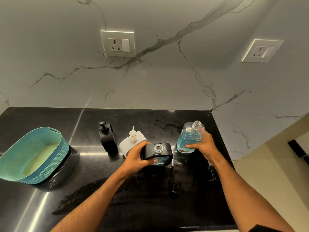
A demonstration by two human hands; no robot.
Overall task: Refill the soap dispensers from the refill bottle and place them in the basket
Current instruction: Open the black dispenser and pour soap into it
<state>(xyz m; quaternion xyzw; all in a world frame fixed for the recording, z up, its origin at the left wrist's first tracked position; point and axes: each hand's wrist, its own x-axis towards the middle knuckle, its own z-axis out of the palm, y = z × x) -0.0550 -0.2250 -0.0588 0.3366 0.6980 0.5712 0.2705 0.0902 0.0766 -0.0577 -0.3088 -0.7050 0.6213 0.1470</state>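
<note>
The left hand (135, 158) grips an uncapped black dispenser (157, 151), fingers curled round its left side and thumb on its near face; blue liquid shows through its lower front. The right hand (203, 146) holds the refill bottle (190, 136) upright just beside it, fingers wrapped round the lower body; the bottle is open-necked and partly full of blue soap. Behind the left hand stand a white dispenser (132, 141) and another black one (107, 136), pumps on. A pump (173, 183) lies on the dark surface (150, 206). The teal basket (36, 156) sits well left.
</note>
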